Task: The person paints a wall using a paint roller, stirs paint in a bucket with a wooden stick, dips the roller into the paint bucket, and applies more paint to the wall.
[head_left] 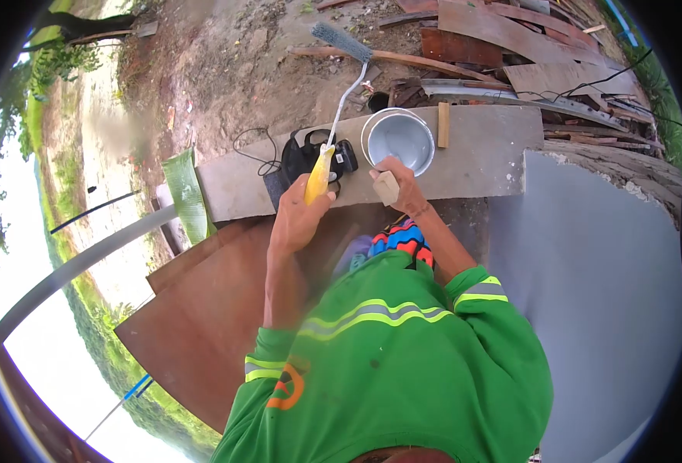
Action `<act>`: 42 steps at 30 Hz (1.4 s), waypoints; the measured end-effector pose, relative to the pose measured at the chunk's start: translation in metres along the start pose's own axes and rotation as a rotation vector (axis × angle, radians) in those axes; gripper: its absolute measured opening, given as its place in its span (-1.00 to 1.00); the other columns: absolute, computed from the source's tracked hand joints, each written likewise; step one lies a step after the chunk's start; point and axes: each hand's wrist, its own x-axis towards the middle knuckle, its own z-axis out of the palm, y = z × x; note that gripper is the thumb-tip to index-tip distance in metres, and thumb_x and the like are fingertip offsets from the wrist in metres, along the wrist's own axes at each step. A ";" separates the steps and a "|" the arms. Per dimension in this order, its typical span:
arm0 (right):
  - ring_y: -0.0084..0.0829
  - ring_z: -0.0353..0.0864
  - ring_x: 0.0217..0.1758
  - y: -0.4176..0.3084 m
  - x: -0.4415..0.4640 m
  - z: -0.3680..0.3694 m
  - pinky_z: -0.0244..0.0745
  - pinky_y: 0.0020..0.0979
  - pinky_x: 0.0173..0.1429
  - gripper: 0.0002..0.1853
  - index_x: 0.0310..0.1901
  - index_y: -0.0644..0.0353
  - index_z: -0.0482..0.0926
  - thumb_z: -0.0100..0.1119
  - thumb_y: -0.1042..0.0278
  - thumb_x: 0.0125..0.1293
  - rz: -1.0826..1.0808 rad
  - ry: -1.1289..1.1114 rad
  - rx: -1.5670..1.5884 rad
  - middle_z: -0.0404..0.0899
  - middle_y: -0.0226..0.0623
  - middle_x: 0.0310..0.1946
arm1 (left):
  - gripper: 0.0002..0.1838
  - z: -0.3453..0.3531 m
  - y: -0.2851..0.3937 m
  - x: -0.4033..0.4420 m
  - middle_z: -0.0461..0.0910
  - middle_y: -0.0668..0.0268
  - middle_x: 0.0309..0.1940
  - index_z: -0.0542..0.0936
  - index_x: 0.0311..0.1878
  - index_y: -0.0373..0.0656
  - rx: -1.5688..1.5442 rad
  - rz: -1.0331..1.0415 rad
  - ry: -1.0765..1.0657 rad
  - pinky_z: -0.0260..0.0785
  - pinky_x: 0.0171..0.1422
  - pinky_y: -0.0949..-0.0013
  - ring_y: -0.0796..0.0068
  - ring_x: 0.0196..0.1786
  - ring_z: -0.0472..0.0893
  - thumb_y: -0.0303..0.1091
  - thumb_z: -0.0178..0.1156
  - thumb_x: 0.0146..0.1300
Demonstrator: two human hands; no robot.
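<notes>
The left hand [301,210] is closed around the yellow grip of a paint roller [321,174], thumb laid along it; the right hand [404,185], well apart from it, is curled on a pale block [387,187] whose kind I cannot make out. The left forearm reaches nearly straight ahead, while the right one slants inward, its fist at the near rim of the bucket [400,139].

The roller points away from the body, its grey nap [341,42] out past both hands and clear of the bucket — lifted, not dipped. Just beyond the right hand, the bucket stands on a concrete ledge [491,154], its inside pale grey; paint seems likely, though how much remains is unclear. Beside the left hand lies a black bag [298,158].

Farther right of the right hand, a broad grey surface [588,293] looks evenly coated, so I would judge that part done — if it is paint at all. The ledge looks like bare concrete; what is left to coat cannot be told.
</notes>
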 end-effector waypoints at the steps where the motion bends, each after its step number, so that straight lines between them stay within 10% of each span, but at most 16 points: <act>1: -0.01 0.64 -0.20 0.004 0.001 -0.011 0.55 -0.22 -0.10 -0.82 -0.16 0.24 0.58 0.36 0.49 0.22 0.008 0.040 -0.028 0.62 -0.12 -0.28 | -0.60 0.000 0.000 -0.002 0.53 0.26 -0.36 0.57 0.01 -0.31 0.006 0.026 0.016 0.39 -0.14 0.30 0.48 -0.28 0.47 -0.18 0.30 0.27; 6: 0.02 0.65 -0.16 0.010 0.062 -0.010 0.54 -0.17 -0.09 -0.72 -0.21 0.25 0.56 0.37 0.59 0.00 -0.020 0.198 -0.064 0.61 -0.09 -0.26 | -0.58 0.003 -0.001 -0.016 0.51 0.36 -0.36 0.59 0.12 -0.28 0.006 0.017 0.058 0.31 -0.20 0.41 0.58 -0.32 0.41 -0.21 0.26 0.29; 9: -0.19 0.59 -0.29 0.007 0.055 0.027 0.49 -0.26 -0.17 -0.88 -0.26 0.26 0.54 0.33 0.52 0.27 -0.033 0.217 -0.023 0.57 -0.15 -0.36 | -0.53 0.006 -0.005 -0.021 0.46 0.49 -0.36 0.61 0.24 -0.24 -0.006 -0.050 0.068 0.20 -0.29 0.54 0.72 -0.37 0.33 -0.23 0.21 0.32; 17: -0.25 0.52 -0.39 -0.010 0.046 -0.013 0.44 -0.31 -0.24 -0.81 -0.31 0.24 0.48 0.38 0.53 0.22 -0.079 0.319 -0.037 0.49 -0.24 -0.43 | -0.56 0.004 -0.007 -0.019 0.49 0.39 -0.35 0.61 0.19 -0.24 0.004 -0.104 0.041 0.32 -0.16 0.43 0.60 -0.29 0.41 -0.24 0.26 0.30; 24: 0.01 0.60 -0.24 -0.005 0.006 0.006 0.52 -0.18 -0.13 -0.69 -0.21 0.22 0.57 0.45 0.51 -0.01 -0.096 0.047 0.066 0.56 -0.13 -0.32 | -0.54 0.012 -0.011 -0.005 0.51 0.45 -0.31 0.61 0.21 -0.25 0.019 -0.041 0.047 0.23 -0.27 0.50 0.68 -0.35 0.37 -0.21 0.22 0.32; 29: 0.04 0.58 -0.21 -0.002 0.048 -0.015 0.50 -0.14 -0.09 -0.62 -0.20 0.22 0.56 0.44 0.53 -0.13 -0.127 0.241 -0.035 0.55 -0.12 -0.31 | -0.56 0.006 -0.017 -0.006 0.50 0.39 -0.32 0.62 0.21 -0.22 0.021 -0.115 0.014 0.31 -0.20 0.45 0.60 -0.34 0.40 -0.22 0.24 0.33; 42: -0.10 0.57 -0.33 -0.003 0.062 -0.016 0.46 -0.21 -0.23 -0.79 -0.30 0.24 0.53 0.43 0.47 0.14 -0.143 0.249 -0.039 0.53 -0.17 -0.38 | -0.54 0.012 -0.037 0.004 0.64 0.25 -0.12 0.59 0.23 -0.27 0.050 -0.127 0.081 0.44 0.06 0.33 0.45 -0.12 0.57 -0.26 0.28 0.32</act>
